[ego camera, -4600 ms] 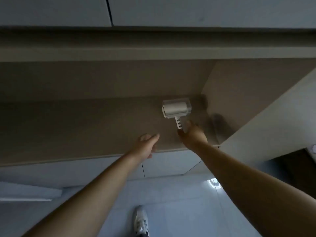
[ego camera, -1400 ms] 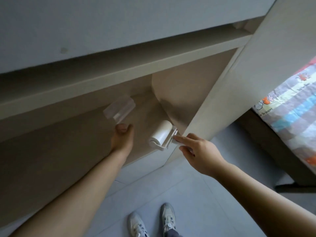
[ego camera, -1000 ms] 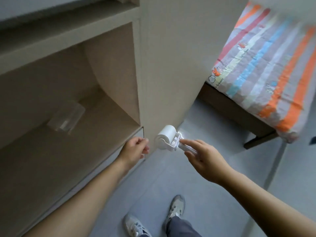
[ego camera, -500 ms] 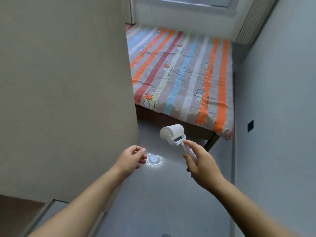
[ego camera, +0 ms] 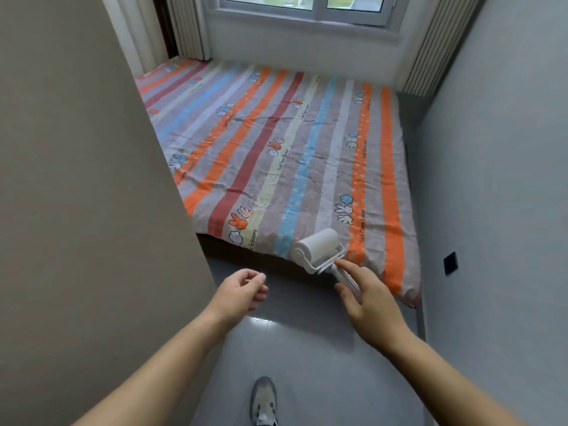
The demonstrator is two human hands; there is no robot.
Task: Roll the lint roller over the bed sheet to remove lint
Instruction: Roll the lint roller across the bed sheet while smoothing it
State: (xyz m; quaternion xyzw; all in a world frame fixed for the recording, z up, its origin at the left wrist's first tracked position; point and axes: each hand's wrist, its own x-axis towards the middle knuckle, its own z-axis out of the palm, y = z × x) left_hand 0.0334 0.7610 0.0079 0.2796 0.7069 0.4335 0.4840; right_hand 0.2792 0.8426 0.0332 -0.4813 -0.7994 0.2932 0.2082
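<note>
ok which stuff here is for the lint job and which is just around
For the job: white plastic lint roller in the right hand; striped orange, blue and red bed sheet.
Just there: white-framed window; pale pleated curtains; grey shoe.

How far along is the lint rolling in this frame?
Done: the roller is in the right hand, held by the grip, its roll bare. In hand: it hangs in the air at the near edge of the sheet, apparently not touching it; the left hand is empty, loosely curled. Left: all the rolling, since no pass over the sheet looks begun.
</note>
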